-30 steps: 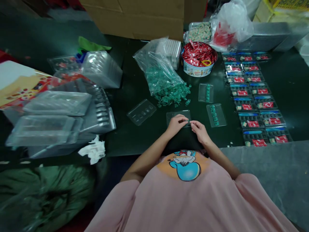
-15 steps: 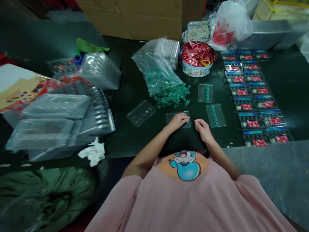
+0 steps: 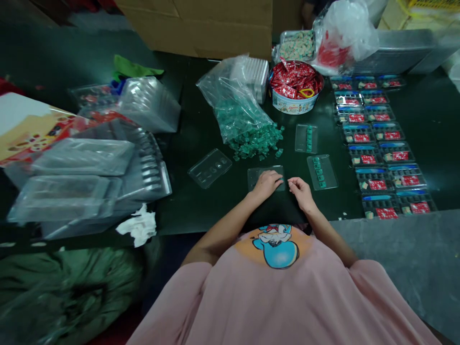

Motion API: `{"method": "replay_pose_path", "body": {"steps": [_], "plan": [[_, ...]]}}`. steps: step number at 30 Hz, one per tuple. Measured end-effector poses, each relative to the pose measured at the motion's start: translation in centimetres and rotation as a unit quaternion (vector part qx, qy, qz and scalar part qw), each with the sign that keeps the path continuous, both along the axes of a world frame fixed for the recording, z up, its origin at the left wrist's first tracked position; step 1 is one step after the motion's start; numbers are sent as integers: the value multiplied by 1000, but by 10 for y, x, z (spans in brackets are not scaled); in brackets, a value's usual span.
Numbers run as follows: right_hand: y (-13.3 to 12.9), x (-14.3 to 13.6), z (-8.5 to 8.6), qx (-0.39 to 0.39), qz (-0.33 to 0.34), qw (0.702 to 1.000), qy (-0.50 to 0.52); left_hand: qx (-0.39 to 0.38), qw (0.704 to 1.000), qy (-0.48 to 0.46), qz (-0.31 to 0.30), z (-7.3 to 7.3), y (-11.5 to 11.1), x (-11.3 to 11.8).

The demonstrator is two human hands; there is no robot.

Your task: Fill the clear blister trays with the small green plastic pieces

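A shallow tray (image 3: 253,176) of clear plastic is set flat near the front edge of a dark green table (image 3: 201,211), its long axis running side to side, along that edge. It is glossy, thin and rectangular. Its middle is covered by the left hand (image 3: 268,184), fingers bent toward the tray's right end; whether a piece is gripped cannot be told. The right hand (image 3: 301,191) is held just beyond that end, fingers curled; whether the fingertips meet cannot be told. Farther back, small, translucent green pieces (image 3: 255,142) are spilled from a crinkled plastic bag (image 3: 230,88).
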State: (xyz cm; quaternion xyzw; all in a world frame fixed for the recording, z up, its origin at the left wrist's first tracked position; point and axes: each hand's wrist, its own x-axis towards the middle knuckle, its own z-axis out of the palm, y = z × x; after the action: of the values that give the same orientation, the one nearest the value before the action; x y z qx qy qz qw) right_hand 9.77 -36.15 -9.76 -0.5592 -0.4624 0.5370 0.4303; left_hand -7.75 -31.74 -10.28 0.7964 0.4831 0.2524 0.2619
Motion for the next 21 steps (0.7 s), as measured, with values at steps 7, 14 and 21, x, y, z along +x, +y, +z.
{"method": "replay_pose_path", "body": {"steps": [7,14,21], "plan": [[3,2,-11,19,-1,1000,-10,-6,999,-31,10,-2,-4,1],[6,1,-13,21,-7,1000,-12,2,1000,9,5,-14,-2,2],[6,1,-14,21,-2,999,-27,6,1000,-1,-20,-15,-2,-2]]}}
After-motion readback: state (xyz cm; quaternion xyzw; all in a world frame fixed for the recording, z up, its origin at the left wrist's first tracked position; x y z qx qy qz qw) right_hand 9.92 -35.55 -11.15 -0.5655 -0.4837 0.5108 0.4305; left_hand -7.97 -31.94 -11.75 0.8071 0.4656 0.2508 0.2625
